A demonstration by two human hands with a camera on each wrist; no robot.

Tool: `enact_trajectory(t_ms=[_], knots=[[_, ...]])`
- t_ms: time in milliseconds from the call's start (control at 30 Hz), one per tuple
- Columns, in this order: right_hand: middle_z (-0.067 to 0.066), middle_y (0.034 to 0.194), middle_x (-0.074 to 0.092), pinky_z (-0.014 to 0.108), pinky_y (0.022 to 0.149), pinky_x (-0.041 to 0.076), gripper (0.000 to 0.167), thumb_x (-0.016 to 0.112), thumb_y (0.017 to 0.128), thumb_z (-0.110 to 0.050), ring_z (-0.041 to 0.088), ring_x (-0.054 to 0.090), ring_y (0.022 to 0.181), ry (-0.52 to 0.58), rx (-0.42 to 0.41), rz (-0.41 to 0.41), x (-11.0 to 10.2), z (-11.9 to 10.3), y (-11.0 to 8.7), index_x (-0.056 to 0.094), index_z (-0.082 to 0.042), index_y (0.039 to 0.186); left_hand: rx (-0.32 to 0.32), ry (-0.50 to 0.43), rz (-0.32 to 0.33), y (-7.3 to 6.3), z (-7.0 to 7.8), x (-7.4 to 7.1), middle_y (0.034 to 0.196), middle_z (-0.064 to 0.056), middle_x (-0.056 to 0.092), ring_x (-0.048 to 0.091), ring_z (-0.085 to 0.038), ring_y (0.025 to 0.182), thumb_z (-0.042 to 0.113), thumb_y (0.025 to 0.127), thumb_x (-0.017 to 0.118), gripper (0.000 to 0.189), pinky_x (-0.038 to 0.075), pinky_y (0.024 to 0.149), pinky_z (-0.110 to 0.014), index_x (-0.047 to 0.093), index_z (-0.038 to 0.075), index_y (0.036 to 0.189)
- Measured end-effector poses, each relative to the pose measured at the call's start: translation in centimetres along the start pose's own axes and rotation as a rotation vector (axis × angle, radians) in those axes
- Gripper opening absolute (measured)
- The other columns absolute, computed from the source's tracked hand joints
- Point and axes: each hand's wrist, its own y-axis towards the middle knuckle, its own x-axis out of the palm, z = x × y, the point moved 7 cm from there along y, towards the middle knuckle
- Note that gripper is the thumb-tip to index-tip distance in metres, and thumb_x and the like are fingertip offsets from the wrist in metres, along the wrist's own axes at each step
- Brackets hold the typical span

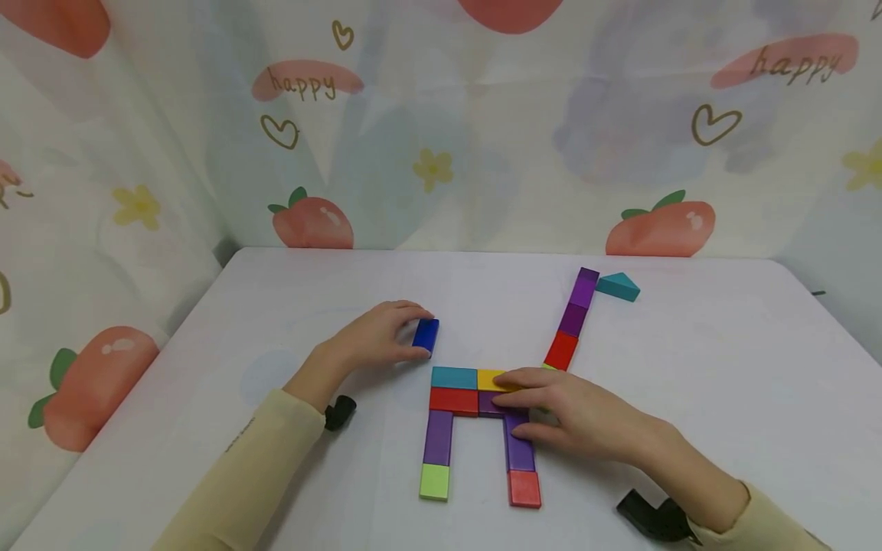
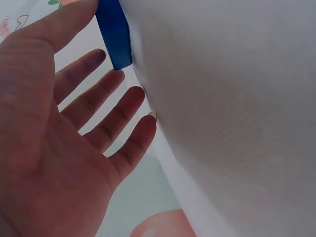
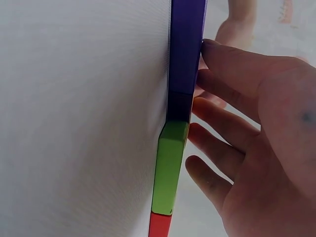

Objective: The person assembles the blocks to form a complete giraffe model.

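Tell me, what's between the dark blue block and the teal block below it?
Nothing: in the head view, bare white table separates the dark blue block, held by the left hand, from the teal block.

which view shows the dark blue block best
The head view: the dark blue block shows whole on the white table, pinched by the left hand, left of the block figure. The left wrist view shows only one edge of it at the thumb. The right wrist view does not show it.
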Motion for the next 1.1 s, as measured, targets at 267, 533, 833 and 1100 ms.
enact_trajectory(t_ms=[267,533,833,1100], knots=[[0.000,0.146,0.053,0.044,0.101,0.050,0.045,0.073,0.094,-0.031,0.025,0.049,0.135,-0.012,-0.008,0.002,0.0,0.0,0.0,0.066,-0.021,0.137,-0.023,0.008,-0.012,-0.1,-0.2,0.0,0.144,-0.007,0.054,0.047,-0.026,0.134,0.038,0.089,0.079,0.060,0.043,0.109,-0.043,0.060,0.016,0.141],[0.000,0.146,0.053,0.045,0.101,0.050,0.045,0.074,0.094,-0.030,0.025,0.049,0.135,-0.011,-0.009,0.005,0.0,-0.1,0.0,0.067,-0.020,0.136,-0.043,0.053,-0.005,-2.1,-1.1,-0.3,0.139,-0.008,0.057,0.048,-0.027,0.130,0.043,0.086,0.080,0.063,0.045,0.107,-0.045,0.061,0.018,0.141],[0.000,0.146,0.054,0.045,0.102,0.049,0.044,0.074,0.093,-0.029,0.025,0.049,0.135,-0.018,-0.023,0.016,-0.1,-0.2,0.0,0.067,-0.020,0.136,-0.003,0.036,0.011,-4.5,-1.4,-0.4,0.113,-0.001,0.063,0.056,-0.021,0.110,0.037,0.085,0.082,0.056,0.052,0.097,-0.041,0.065,0.015,0.134],[-0.001,0.146,0.053,0.045,0.103,0.048,0.044,0.075,0.093,-0.027,0.024,0.048,0.135,-0.017,-0.025,0.020,-0.1,-0.2,-0.1,0.067,-0.019,0.136,0.038,0.017,0.023,-5.6,-1.1,-0.5,0.104,0.004,0.061,0.057,-0.018,0.104,0.029,0.084,0.084,0.036,0.052,0.093,-0.038,0.069,0.015,0.113]])
